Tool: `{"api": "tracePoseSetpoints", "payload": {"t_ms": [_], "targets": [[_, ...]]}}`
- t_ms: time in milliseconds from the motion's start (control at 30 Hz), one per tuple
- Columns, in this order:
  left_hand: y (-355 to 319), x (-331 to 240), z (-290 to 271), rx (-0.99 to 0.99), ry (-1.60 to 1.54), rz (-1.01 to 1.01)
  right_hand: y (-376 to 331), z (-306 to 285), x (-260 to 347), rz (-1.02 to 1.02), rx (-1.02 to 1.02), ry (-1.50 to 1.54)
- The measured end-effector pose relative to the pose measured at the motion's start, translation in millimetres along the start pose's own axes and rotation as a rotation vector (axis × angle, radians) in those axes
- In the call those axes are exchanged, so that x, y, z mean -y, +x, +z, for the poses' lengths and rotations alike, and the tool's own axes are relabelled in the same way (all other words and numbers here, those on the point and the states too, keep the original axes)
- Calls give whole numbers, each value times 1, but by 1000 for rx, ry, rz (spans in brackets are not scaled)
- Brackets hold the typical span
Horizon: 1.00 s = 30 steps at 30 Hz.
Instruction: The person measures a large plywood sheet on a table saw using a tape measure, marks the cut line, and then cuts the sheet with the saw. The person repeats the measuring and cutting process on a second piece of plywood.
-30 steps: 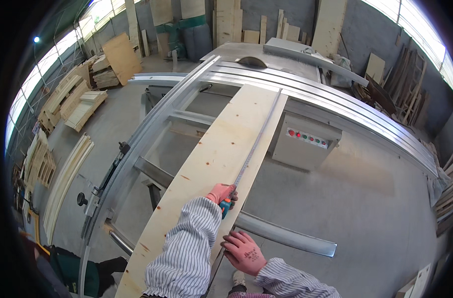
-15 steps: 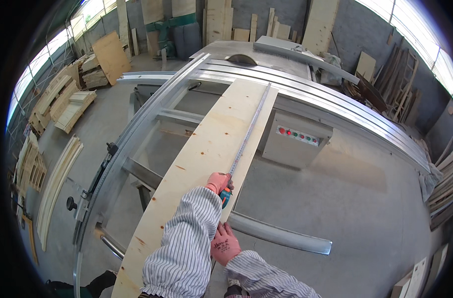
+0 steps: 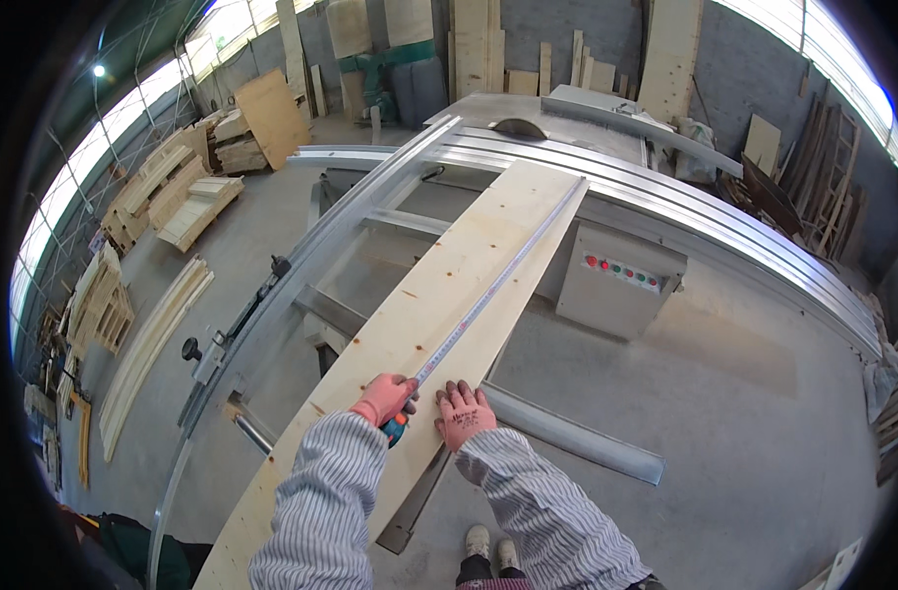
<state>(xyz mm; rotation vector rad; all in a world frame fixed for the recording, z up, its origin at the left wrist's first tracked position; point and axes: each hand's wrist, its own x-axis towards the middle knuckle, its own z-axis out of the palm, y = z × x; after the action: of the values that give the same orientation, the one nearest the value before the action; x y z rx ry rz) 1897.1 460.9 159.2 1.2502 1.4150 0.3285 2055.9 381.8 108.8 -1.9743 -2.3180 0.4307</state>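
Tape measure (image 3: 397, 430): on the knotted board (image 3: 449, 261), its strip (image 3: 498, 283) drawn out to the far right corner.
Left hand (image 3: 383, 398): gripping the case, partly hiding it.
Right hand (image 3: 463, 415): laid palm-down over the board's right edge, fingers extended.
Metal frame (image 3: 406, 222): under the board.
Whitish bag (image 3: 695, 152): near the back wall, contents indistinct.
Control box (image 3: 606, 295): right of the board.
Saw blade (image 3: 520, 127): beyond the far end.
Planks (image 3: 159, 354): on the left floor.

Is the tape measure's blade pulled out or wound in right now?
Pulled out: the blade runs from the case in the left hand up along the board.
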Motion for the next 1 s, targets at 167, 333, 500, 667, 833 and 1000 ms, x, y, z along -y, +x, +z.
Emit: {"api": "tracePoseSetpoints", "payload": {"t_ms": [167, 333, 500, 667, 833, 1000], "targets": [[-80, 62, -19, -61, 37, -60, -3, 0, -2, 3, -3, -9], [-189, 115, -54, -168, 122, -164, -3, 4, -1, 19, 15, -10], [-239, 122, -62, -221, 238, -153, -11, 16, 6, 23, -127, -37], [-216, 117, -60, -188, 328, -43, -44, 33, 30, -4, -94, -18], [-227, 145, -75, -206, 254, -123, -80, 34, 59, -20, -84, -1], [-226, 189, -88, -37, -33, -25, -128, 45, 95, -9, -159, 91]]}}
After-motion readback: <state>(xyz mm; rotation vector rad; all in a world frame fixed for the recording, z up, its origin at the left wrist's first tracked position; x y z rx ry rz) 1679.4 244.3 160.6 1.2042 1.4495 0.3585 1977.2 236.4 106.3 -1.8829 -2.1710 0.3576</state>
